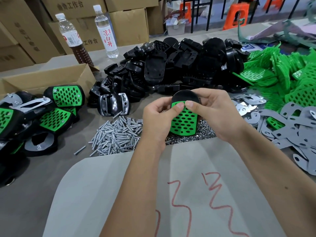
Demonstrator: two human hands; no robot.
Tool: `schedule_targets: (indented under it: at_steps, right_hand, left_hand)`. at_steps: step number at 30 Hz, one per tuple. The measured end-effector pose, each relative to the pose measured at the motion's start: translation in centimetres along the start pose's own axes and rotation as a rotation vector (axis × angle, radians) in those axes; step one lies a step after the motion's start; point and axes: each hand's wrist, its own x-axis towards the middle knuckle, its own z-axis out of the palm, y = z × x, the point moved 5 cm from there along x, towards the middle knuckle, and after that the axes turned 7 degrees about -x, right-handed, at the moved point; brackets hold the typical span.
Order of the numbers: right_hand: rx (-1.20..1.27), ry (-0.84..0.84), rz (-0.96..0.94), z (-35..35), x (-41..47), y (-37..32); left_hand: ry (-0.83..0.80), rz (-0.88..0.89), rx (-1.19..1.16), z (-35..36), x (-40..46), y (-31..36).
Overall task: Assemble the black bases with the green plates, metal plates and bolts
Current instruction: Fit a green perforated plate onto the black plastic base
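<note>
Both hands held one part between them above the table: the left hand (156, 120) gripped the left edge of a black base (185, 97) while the right hand (213, 108) curled round its right side, and both thumbs pressed on the top end of a green plate (184, 122) lying on the base's face. The plate looked nearly seated, its perforated face toward the camera and the rounded black end of the base showing above it. By that reading the step in hand was fitting the green plate to the base, with no bolt or metal plate yet visible on this piece.

Nearest the person lay a grey sheet (136, 194) with red scrawl. Just beyond it, under and beside the hands, sat the loose bolts (118, 134) in a heap, with a scatter of small nuts (203, 132) to their right. The next move would likely call for freeing one hand to pick a bolt from that heap while the other kept plate and base aligned, so the holes stayed matched.

To the right were the metal plates (290, 124), grey and shiny ones overlapping. To the left sat finished assemblies (66, 96) by a cardboard box (51, 77). Farther back rose the pile of black bases (179, 65), with the pile of green plates (287, 72) at its right. Two bottles (106, 31) and stacked cartons (128, 23) stood behind.
</note>
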Motion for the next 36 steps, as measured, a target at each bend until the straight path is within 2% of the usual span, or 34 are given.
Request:
schedule_targets:
  at_steps: [2, 6, 8, 12, 18, 23, 30, 36]
  right_hand:
    - [0.001, 0.015, 0.003, 0.4, 0.0, 0.2]
    - [0.027, 0.177, 0.071, -0.1, 0.1, 0.9]
    - [0.086, 0.141, 0.119, -0.3, 0.1, 1.1]
    - [0.085, 0.008, 0.153, 0.4, -0.1, 1.2]
    - [0.081, 0.022, 0.113, 0.2, -0.1, 0.7]
    - [0.062, -0.025, 0.094, 0.5, -0.2, 0.5]
    - [-0.07, -0.02, 0.14, 1.6, -0.2, 0.7]
    - [-0.149, 0.009, 0.084, 1.2, -0.2, 0.1]
  left_hand:
    - [0.035, 0.031, -0.012, -0.1, -0.1, 0.2]
    - [0.166, -0.007, -0.138, -1.0, 0.2, 0.2]
    - [0.195, -0.033, -0.17, -1.3, 0.2, 0.2]
    - [0.179, -0.023, -0.152, -1.0, 0.2, 0.2]
    - [0.074, -0.058, -0.097, -0.6, 0.4, -0.2]
    - [0.009, 0.021, -0.001, -0.3, 0.2, 0.0]
    - [0.18, -0.025, -0.264, -0.8, 0.3, 0.1]
    - [0.07, -0.105, -0.214, -0.7, 0.4, 0.1]
